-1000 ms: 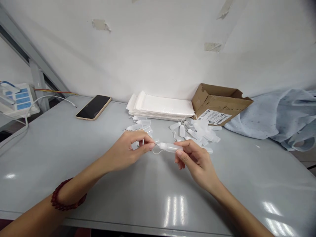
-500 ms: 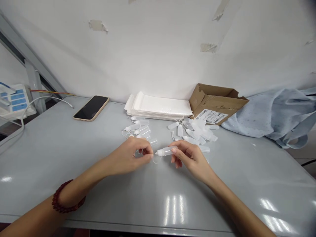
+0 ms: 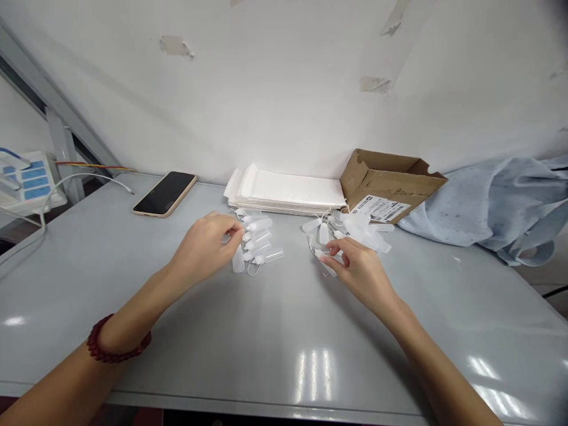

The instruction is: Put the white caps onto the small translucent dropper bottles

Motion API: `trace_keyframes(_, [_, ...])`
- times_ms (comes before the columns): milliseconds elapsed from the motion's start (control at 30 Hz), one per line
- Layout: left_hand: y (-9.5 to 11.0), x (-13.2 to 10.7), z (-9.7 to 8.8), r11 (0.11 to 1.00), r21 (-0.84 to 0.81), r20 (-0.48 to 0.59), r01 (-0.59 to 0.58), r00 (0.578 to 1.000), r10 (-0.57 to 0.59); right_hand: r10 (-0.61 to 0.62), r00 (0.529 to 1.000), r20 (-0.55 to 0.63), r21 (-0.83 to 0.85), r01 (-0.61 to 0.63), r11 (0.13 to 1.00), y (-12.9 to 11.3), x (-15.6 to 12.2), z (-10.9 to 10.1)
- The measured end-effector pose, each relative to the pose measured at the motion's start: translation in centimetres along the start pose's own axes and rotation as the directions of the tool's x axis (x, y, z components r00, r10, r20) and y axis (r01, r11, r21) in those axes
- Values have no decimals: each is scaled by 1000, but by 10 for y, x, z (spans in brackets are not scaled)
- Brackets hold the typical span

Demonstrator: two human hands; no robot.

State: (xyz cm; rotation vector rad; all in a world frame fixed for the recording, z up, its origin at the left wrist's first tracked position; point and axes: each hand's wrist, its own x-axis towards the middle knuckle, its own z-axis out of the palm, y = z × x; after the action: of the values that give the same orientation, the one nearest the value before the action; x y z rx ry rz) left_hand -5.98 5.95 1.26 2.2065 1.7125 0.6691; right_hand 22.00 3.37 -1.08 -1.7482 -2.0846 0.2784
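Note:
My left hand (image 3: 210, 241) is closed in a pinch at the left group of small clear plastic dropper bottles. One dropper bottle (image 3: 238, 260) hangs just below its fingertips, its upper end hidden by them. Beside it, several bottles (image 3: 270, 255) lie in a rough column, nozzles mostly to the left, with thin looped straps. At the near edge of the right heap, my right hand (image 3: 357, 266) has thumb and finger on another dropper bottle (image 3: 329, 269), which is partly hidden. More bottles (image 3: 364, 229) are piled loosely beyond that hand.
Behind the bottles lies a stack of white padded envelopes (image 3: 293, 190). An open cardboard box (image 3: 390, 188) leans beside it, with pale blue cloth (image 3: 470, 204) to the right. A phone (image 3: 165, 194) and white cable (image 3: 95, 175) are at the left, near a power strip (image 3: 33, 183).
The hands have moved apart. My right hand let go of the bottle it held and moved to the right heap. My left hand moved up and left to the other group.

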Motion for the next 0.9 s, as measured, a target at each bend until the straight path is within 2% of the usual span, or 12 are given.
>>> trace_keyframes(167, [-1, 0, 0, 994, 99, 4, 43, 999, -44, -38, 998, 43, -60, 41, 997, -4, -1, -2])
trace_keyframes(500, [5, -4, -3, 998, 67, -10, 8, 1000, -8, -58, 995, 75, -220, 74, 973, -8, -2, 1])
trace_keyframes(667, [6, -4, -2, 998, 65, -8, -3, 1000, 3, -20, 993, 115, -283, 52, 958, -10, -3, 3])
trace_keyframes(767, [8, -5, 0, 999, 53, 13, -4, 1000, 3, 2, 993, 114, -276, 30, 961, -11, -4, 4])
trace_keyframes(900, [12, -8, 4, 1000, -1, 65, -26, 998, 26, -21, 1000, 12, -159, 23, 987, -12, -7, 4])
